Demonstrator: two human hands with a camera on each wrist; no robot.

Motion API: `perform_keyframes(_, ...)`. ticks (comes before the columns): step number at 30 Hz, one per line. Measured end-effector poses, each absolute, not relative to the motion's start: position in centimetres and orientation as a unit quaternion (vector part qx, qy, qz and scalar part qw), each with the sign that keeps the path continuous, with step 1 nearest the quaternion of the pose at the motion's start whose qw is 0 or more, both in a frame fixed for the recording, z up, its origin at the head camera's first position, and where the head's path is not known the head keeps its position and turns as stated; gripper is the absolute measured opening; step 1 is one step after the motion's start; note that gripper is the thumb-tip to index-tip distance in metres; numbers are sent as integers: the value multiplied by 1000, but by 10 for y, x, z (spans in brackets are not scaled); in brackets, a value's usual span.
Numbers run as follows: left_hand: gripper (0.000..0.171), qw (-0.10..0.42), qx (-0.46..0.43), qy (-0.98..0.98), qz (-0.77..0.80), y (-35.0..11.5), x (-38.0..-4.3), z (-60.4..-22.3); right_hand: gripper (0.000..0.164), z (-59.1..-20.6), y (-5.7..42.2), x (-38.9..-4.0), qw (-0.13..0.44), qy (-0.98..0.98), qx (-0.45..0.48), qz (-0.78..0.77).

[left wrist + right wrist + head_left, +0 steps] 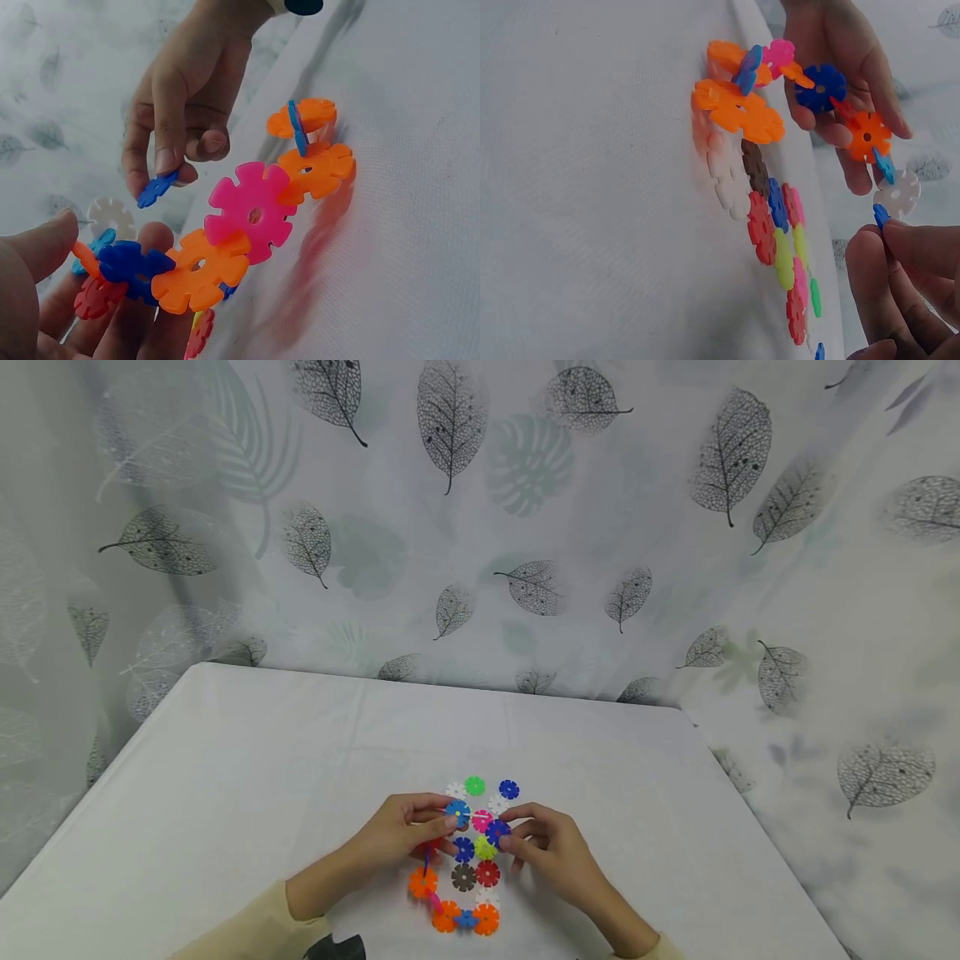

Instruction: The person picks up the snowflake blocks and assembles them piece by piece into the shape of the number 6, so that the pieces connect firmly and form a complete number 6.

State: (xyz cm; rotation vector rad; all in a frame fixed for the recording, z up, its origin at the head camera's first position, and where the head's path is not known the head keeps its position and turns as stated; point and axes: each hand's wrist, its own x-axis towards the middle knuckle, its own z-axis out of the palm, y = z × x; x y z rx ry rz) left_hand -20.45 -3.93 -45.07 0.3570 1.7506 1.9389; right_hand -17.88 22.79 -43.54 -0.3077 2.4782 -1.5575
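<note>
Slotted flower-shaped plastic discs are joined edge to edge into a curved chain, and my left hand (397, 833) holds one end of it up. In the left wrist view, a dark blue disc (131, 262), an orange disc (199, 279) and a pink disc (262, 199) follow one another in that chain. Its held end runs through a light blue disc (885, 166) to a white disc (901, 196). My right hand (553, 853) pinches a loose blue disc (882, 217) between thumb and index finger, right at the white disc's edge.
Several loose discs lie flat on the white-covered table (240, 793) under and between the hands, among them a green disc (475, 786), a brown disc (464, 877) and a red disc (488, 872). A leaf-patterned curtain (420, 543) hangs behind the table.
</note>
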Motion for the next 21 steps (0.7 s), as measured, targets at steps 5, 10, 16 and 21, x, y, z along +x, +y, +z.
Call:
perform_keyframes(5, 57, 246, 131, 644, 713, -40, -205, -454, 32, -435, 226, -180, 91, 835, -92, -535)
perform_keyframes(10, 58, 247, 130, 646, 710, -40, -204, -453, 32, -436, 226, -180, 85, 827, -85, -549)
perform_keyframes(16, 57, 248, 138, 642, 713, -40, -203, -452, 33, -433, 225, -180, 90, 815, -86, -566)
perform_keyframes(21, 53, 248, 142, 638, 715, -40, -204, -452, 33, -432, 224, -180, 86, 817, -90, -562)
